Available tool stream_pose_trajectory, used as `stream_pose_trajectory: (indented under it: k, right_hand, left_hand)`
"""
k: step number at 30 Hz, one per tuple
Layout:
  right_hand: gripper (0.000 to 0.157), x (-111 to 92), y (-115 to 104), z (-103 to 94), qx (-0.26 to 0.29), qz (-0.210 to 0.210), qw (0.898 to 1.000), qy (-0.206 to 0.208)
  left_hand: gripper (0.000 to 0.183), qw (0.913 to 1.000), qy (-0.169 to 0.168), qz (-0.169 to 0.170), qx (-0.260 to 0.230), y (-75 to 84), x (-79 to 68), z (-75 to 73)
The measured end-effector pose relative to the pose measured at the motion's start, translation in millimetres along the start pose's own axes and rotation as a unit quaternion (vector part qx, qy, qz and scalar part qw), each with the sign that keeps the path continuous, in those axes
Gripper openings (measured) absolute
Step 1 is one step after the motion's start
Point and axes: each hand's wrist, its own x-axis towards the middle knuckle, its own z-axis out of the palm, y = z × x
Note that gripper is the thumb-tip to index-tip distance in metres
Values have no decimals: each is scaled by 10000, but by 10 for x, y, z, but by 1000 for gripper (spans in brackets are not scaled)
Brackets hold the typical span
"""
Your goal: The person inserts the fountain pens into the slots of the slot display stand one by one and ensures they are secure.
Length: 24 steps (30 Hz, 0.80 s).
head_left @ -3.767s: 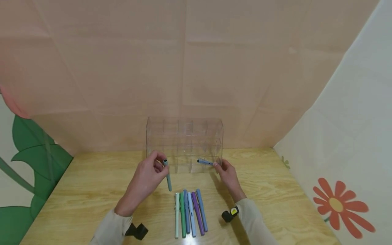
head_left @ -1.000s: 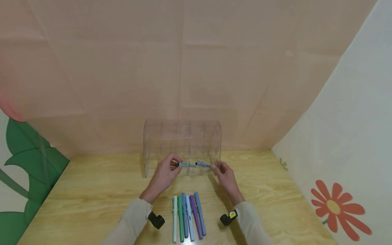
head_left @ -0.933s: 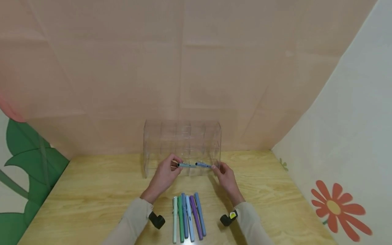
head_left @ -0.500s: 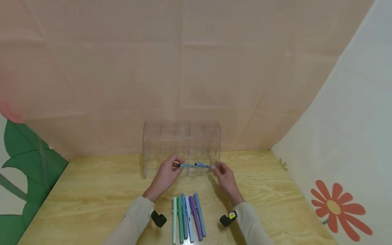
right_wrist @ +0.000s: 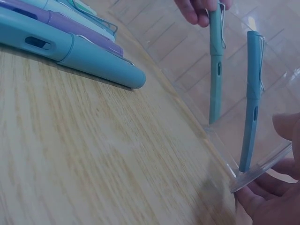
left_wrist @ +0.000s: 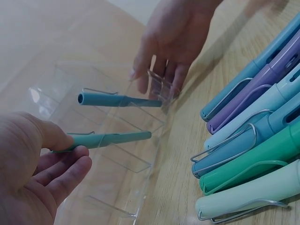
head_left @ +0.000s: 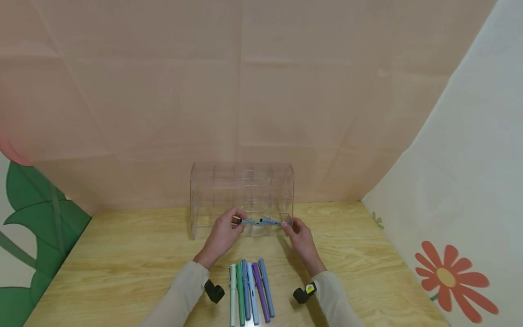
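Observation:
My left hand point(head_left: 222, 229) pinches a grey-green pen point(left_wrist: 112, 138) by its capped end, between thumb and fingers. The pen's far end reaches into the bottom row of a clear plastic rack point(head_left: 192, 195). Beside it a blue pen point(right_wrist: 253, 75) lies in the rack's right end, pointing the same way, apart from the green one. My right hand point(head_left: 302, 236) grips the rack's right side wall point(right_wrist: 265, 169), thumb on one face and fingers on the other. In the head view the two pens look nearly end to end.
On the wooden table point(head_left: 122, 254), in front of the rack, several capped pens point(head_left: 254, 293) lie side by side: pale green, green, blue, light blue, purple and blue. A tan cloth point(head_left: 163, 91) hangs close behind the rack. A white flowered cloth point(head_left: 457, 204) borders the right.
The green pen, earlier held tilted in front of the rack, has moved right and into the bottom row. Over the last second it shifts slightly further right. My right hand stays at the rack's side.

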Motion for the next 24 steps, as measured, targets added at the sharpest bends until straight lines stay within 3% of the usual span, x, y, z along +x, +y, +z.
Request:
stream_pose_trajectory:
  k: [12,18,24]
  right_hand:
    - [53,-12,-34,-4,72,-6,9999,-79]
    - [51,13,-37,6,58,14,9999,-82]
    - [53,31,-36,22,31,11,10000,-68]
  left_hand:
    - [19,10000,29,8,12,-25,-5,-5]
    - [31,9999,43,112,103,-30,-16,-22]
    - [42,10000,71,-32,59,-13,-33,-51]
